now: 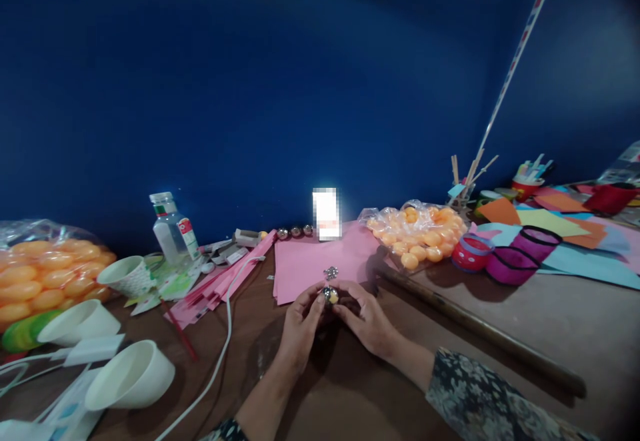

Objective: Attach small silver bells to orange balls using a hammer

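Observation:
Over the near edge of the pink paper [320,258], a small shiny silver ball with an orange-yellow patch [330,296] sits between my two hands. My left hand [304,314] pinches it from the left with thumb and fingers. From the right, the bent fingers and thumb of my right hand [369,314] hold the same ball. Just beyond my fingertips lies a little heap of silver bits [331,272] on the paper. A row of silver balls [296,230] stands at the paper's far edge.
Bagged orange balls [425,231] sit right of the paper, more [45,274] far left. A wooden rod [480,328] lies by my right forearm. Left are a clear bottle [173,231], white cups [131,374], pink strips [225,278] and a white cable [227,321]. A blue partition [250,94] stands behind.

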Motion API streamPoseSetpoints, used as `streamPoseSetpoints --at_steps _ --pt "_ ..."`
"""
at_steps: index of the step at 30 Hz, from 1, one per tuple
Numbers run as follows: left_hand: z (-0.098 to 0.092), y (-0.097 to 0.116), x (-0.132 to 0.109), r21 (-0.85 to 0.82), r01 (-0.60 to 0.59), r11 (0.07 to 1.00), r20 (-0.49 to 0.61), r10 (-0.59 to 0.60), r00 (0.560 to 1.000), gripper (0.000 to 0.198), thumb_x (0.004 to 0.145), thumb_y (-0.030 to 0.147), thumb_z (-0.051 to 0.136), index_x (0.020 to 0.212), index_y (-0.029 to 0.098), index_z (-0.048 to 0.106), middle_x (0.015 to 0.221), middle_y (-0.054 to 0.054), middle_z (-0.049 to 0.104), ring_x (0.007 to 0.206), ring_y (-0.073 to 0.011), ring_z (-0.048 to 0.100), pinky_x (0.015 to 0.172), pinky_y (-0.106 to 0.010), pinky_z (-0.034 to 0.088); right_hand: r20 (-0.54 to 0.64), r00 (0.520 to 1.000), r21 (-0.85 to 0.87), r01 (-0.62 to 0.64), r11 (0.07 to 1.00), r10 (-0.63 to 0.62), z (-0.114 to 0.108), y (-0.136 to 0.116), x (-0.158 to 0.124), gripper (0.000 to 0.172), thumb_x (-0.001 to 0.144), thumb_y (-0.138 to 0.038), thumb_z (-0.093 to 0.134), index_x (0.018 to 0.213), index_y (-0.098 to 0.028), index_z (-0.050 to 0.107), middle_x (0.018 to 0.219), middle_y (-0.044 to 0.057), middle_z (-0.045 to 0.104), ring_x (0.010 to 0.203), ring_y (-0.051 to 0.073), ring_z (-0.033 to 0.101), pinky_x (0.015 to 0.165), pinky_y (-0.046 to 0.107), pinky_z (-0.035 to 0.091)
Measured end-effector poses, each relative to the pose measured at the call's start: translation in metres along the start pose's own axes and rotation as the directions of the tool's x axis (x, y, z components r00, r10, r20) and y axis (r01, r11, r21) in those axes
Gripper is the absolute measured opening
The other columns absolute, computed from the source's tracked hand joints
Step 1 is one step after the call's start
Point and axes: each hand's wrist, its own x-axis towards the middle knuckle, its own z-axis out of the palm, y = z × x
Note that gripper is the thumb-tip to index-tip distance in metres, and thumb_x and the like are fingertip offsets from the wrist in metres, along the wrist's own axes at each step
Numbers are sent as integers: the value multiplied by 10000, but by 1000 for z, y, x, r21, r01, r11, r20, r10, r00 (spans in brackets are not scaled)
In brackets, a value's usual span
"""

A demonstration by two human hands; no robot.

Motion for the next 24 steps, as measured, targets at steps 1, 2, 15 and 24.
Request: streamPoseSetpoints --at_steps 1,2,15,24 --pt "0 -1 1 18 -3 1000 -7 3 1000 410 706 346 620 1076 176 573 1051 -90 640 962 -217 599 833 -335 481 -2 1000 7 2 1000 -2 0 0 0 344 785 -193 552 1125 -217 504 1154 63 559 1048 182 534 889 296 447" --pt "-1 -1 1 37 -6 999 -7 7 1000 407 703 344 623 1070 173 576 1056 -93 639 971 -221 595 833 -334 481 -4 1000 18 -1 1000 1 0 1 0 339 783 -196 556 1118 -210 507 1142 66 565 1031 183 544 880 299 452" --pt "-1 0 0 114 -53 992 45 48 998 365 736 335 590 1057 163 565 1019 -93 641 927 -215 605 785 -328 498 25 998 -81 65 995 -63 1 -5 0 323 792 -172 541 1112 -207 514 1098 53 579 1013 173 543 885 299 444" --pt "0 -2 1 236 -109 966 21 107 994 352 746 346 573 1032 141 579 991 -105 646 927 -221 602 800 -334 493 14 999 -69 43 997 -42 1 1 -1 335 772 -152 562 1099 -207 513 1077 51 593 998 176 556 879 305 451"
